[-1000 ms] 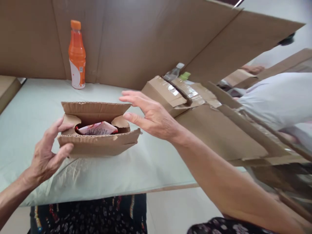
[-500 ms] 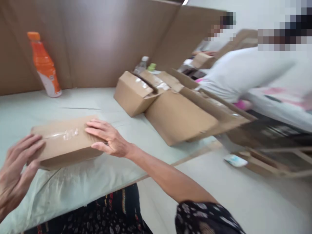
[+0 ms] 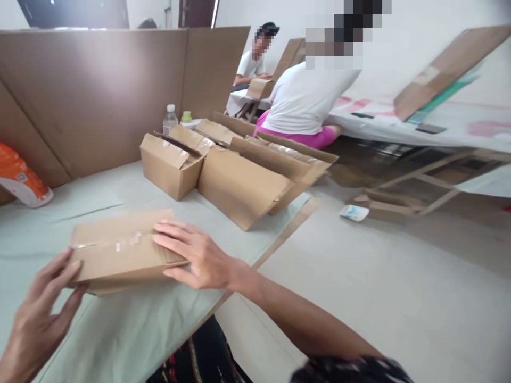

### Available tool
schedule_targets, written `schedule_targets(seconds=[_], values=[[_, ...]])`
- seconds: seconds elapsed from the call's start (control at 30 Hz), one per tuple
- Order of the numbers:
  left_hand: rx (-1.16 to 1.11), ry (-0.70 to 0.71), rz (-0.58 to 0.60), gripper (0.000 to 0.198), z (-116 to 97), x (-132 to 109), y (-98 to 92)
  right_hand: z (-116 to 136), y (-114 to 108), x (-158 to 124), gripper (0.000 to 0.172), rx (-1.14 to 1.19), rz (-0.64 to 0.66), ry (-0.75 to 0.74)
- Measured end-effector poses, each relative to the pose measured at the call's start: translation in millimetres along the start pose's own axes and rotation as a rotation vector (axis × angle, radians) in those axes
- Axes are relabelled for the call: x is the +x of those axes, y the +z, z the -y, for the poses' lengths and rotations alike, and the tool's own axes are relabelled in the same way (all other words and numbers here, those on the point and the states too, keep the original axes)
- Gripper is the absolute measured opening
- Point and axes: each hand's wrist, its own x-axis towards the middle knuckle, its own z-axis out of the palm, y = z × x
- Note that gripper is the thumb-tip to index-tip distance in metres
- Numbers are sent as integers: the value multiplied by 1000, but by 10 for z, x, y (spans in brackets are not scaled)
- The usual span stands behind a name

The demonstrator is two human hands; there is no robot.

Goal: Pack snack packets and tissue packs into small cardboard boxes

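A small cardboard box (image 3: 120, 244) lies near the front of the table, with clear tape along its top. My left hand (image 3: 48, 303) grips its left end, fingertips on the corner and thumb at the front side. On the right end, my right hand (image 3: 195, 255) lays its fingers over the top, while the thumb presses the front face. The two hands hold the box between them. Beyond my right hand stands another small cardboard box (image 3: 171, 165), taped on top, beside a larger box with raised flaps (image 3: 243, 183).
A pale green cloth covers the table (image 3: 99, 207). An orange bottle (image 3: 24, 175) stands at left before a cardboard panel (image 3: 131, 96). A clear bottle (image 3: 170, 119) is behind the boxes. Two people in white shirts sit beyond; a paper cup (image 3: 354, 213) lies on the floor.
The view has swung right and tilted up, so the orange bottle is now partly cut off at the left edge. Both hands stay on the small box.
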Motion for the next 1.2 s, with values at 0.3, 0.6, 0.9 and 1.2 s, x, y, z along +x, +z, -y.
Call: schedule_targets(seconds=[0.3, 0.6, 0.9, 1.2], values=[[-379, 30, 91, 45, -866, 1623, 1917, -88, -538, -1121, 66, -588, -389, 407], [-428, 46, 258, 84, -1242, 1202, 2411, -427, -324, -802, 63, -628, -479, 492], [-251, 79, 436, 42, -520, 190, 1532, 196, -402, -1107, 57, -437, -555, 404], [-34, 15, 481, 40, -487, -588, 1037, 949, -356, -16, 54, 992, 163, 6]])
